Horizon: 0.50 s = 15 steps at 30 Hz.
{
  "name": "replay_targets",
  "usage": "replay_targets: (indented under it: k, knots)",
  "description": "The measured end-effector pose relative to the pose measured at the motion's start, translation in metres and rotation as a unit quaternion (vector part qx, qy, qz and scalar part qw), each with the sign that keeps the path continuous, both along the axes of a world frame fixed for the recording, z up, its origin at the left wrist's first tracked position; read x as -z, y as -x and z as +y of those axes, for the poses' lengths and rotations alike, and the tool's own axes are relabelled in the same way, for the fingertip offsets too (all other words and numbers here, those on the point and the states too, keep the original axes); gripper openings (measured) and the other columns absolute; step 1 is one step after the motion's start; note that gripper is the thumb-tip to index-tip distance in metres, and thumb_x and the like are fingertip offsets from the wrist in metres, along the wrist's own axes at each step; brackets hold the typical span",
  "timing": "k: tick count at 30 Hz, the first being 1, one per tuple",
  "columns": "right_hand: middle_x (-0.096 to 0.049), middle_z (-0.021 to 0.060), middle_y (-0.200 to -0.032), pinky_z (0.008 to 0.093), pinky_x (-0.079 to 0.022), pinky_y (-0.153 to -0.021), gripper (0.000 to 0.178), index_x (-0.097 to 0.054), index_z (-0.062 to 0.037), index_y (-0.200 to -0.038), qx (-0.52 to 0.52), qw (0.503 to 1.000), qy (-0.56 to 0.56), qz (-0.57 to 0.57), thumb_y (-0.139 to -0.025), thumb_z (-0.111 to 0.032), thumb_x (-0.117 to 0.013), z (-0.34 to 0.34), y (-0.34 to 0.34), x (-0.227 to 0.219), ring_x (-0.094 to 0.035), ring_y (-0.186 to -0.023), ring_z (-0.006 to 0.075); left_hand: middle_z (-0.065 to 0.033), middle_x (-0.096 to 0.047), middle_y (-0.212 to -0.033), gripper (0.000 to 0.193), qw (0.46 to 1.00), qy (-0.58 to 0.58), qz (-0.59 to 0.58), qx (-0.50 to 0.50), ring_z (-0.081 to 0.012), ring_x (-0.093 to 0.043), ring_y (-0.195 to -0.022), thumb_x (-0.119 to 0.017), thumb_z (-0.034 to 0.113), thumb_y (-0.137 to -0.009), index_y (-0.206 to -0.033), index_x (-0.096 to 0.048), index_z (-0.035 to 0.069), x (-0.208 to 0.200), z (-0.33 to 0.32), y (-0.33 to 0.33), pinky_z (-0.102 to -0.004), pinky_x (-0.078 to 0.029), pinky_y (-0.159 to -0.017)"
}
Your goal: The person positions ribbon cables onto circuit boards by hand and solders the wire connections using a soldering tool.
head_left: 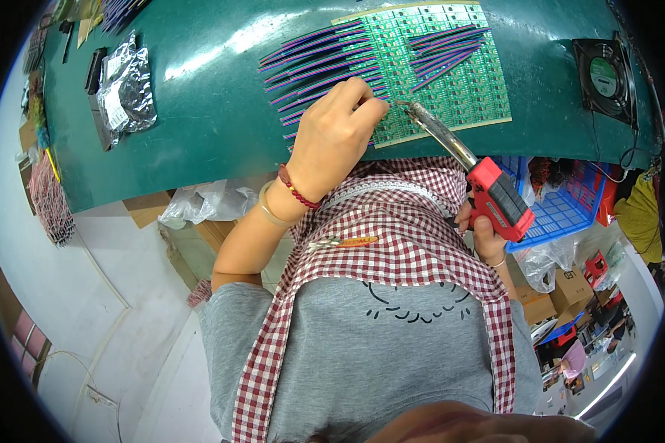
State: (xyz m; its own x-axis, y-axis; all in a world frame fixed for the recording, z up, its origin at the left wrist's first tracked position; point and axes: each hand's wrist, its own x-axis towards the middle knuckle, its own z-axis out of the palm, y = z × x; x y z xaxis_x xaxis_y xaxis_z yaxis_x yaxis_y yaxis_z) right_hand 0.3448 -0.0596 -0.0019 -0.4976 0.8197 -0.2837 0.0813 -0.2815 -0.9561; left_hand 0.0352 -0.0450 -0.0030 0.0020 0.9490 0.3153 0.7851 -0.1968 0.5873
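Nearest, at 6 o'clock, is the grey shirt [377, 347], soft knit under a thin checked apron [391, 247]. Toward 12 o'clock the bench [199, 148] spreads out, its green top smooth and glossy.

The board [458, 107] lies flat on it at 1 o'clock, a thin green sheet of many small repeated circuits; it should be light, stiff and easily cracked, best taken by its edges. Slim wires [325, 68] in dark, pinkish strips run off its 9 o'clock side, likely light and springy, with weak joints, so grip close to the ends. More wires [447, 53] lie loose across it.

The left hand [340, 122], at 12 o'clock, has thumb and fingers pressed together over the board's edge; I cannot tell whether a wire is between them. The right hand [488, 240], at 3 o'clock, is wrapped around the red-and-black grip of the soldering gun [499, 196], whose metal barrel slants toward the left fingertips. It looks hard plastic, fairly weighty, to be held only by that grip, since the barrel may be hot.
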Motion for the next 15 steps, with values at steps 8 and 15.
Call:
replay_targets:
  k: [8,15]
  knots:
    - [-0.061,0.0069,-0.078,0.0279,-0.048,-0.059,0.028,-0.061,0.002,-0.099,-0.009,1.0,-0.019,-0.01,-0.092,-0.025,-0.061,0.0007,-0.0003,0.0029,-0.057,-0.064,0.0131,-0.0065,-0.057,-0.08,0.015,1.0,0.001,-0.002,0.001,-0.0231,-0.059,-0.069,-0.074,0.001,-0.074,-0.086,-0.066,0.004,0.0,0.0003,0.0,-0.0334,-0.049,-0.059]
    - [-0.061,0.0076,-0.075,0.0277,-0.048,-0.06,0.025,-0.063,0.0021,-0.095,-0.039,0.998,-0.032,-0.039,-0.091,-0.022,-0.06,0.0067,0.0006,0.0,-0.058,-0.065,0.013,-0.0072,-0.056,-0.081,0.014,1.0,-0.009,-0.004,0.001,-0.0238,-0.059,-0.069,-0.074,0.002,-0.075,-0.086,-0.065,0.004,0.0024,0.0005,-0.0001,-0.0341,-0.049,-0.058]
